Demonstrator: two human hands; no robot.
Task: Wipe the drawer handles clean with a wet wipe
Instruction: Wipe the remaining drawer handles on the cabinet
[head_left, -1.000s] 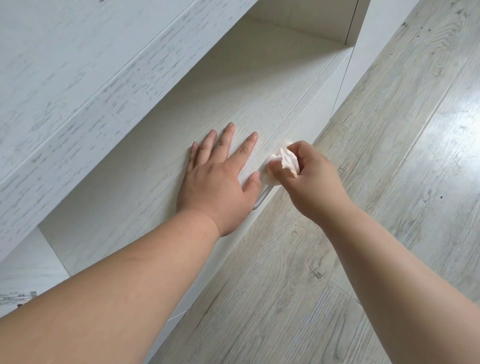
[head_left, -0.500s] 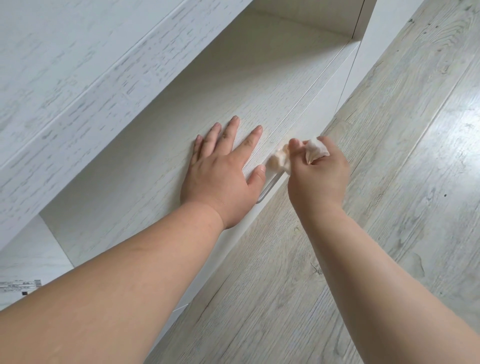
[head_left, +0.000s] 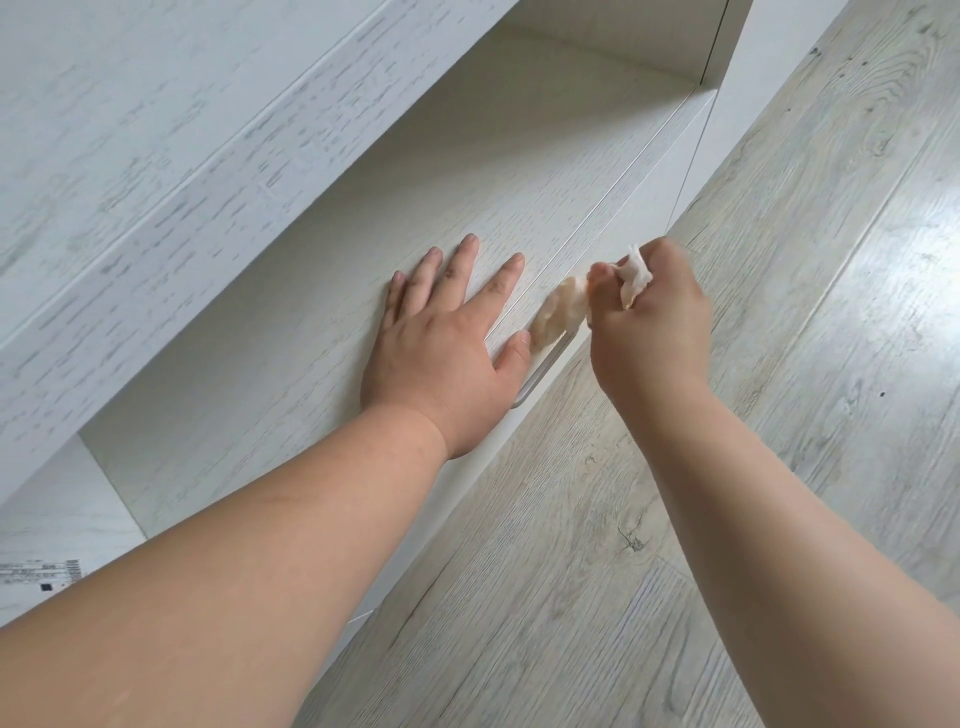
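My left hand (head_left: 441, 343) lies flat, fingers spread, on the pale wood-grain shelf surface (head_left: 291, 332) just above the drawer. A slim metal drawer handle (head_left: 540, 371) runs along the drawer's top edge beside my left thumb. My right hand (head_left: 649, 317) grips a crumpled white wet wipe (head_left: 558, 312). The wipe is draped over the upper part of the handle, and a tuft of it sticks out above my fist. Only the lower end of the handle shows.
The white drawer front (head_left: 670, 171) drops down to a grey wood-plank floor (head_left: 779, 364) on the right. A thick white shelf board (head_left: 156, 171) overhangs at the upper left. A printed label (head_left: 39, 571) sits at the far left edge.
My right hand has slid up and away along the handle, turning so the knuckles face me, dragging the wipe along the bar. My left hand has stayed flat in place.
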